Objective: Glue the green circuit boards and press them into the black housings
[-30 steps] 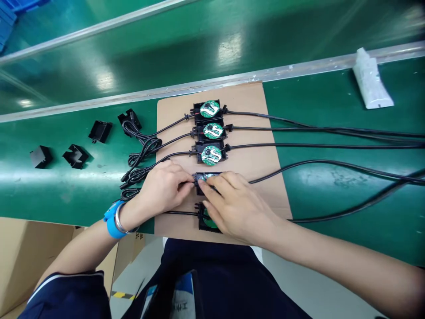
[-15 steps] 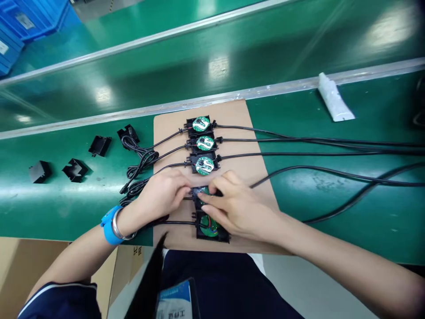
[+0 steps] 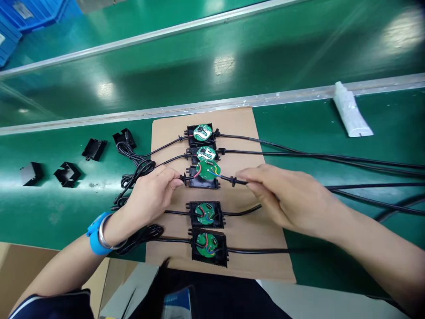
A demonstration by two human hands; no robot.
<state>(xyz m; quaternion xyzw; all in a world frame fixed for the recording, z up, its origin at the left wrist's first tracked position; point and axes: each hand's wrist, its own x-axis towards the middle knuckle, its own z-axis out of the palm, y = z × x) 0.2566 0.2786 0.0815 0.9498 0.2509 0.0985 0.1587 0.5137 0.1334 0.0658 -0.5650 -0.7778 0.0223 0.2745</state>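
Several black housings with round green circuit boards lie in a column on a brown cardboard sheet (image 3: 239, 133). My left hand (image 3: 151, 195) pinches the black cable at the left of the third board (image 3: 207, 169). My right hand (image 3: 288, 197) pinches the cable at its right. That board is lifted and flipped over its black housing (image 3: 203, 183), with coloured wires showing. The two nearer housings (image 3: 206, 214) (image 3: 209, 246) hold boards with wires showing. The two farther housings (image 3: 200, 133) (image 3: 206, 153) show white-marked board faces.
Cables (image 3: 332, 157) run right across the green belt (image 3: 332, 230). Coiled cable ends (image 3: 136, 166) lie left of the cardboard. Loose black housing parts (image 3: 94, 148) (image 3: 67, 173) (image 3: 30, 173) sit at left. A white block (image 3: 352, 115) lies by the metal rail. Blue bins (image 3: 20, 13) stand far left.
Both hands left the fourth housing and moved up to the third unit. They took its cables and lifted the board out, turned over. The camera view shifted slightly.
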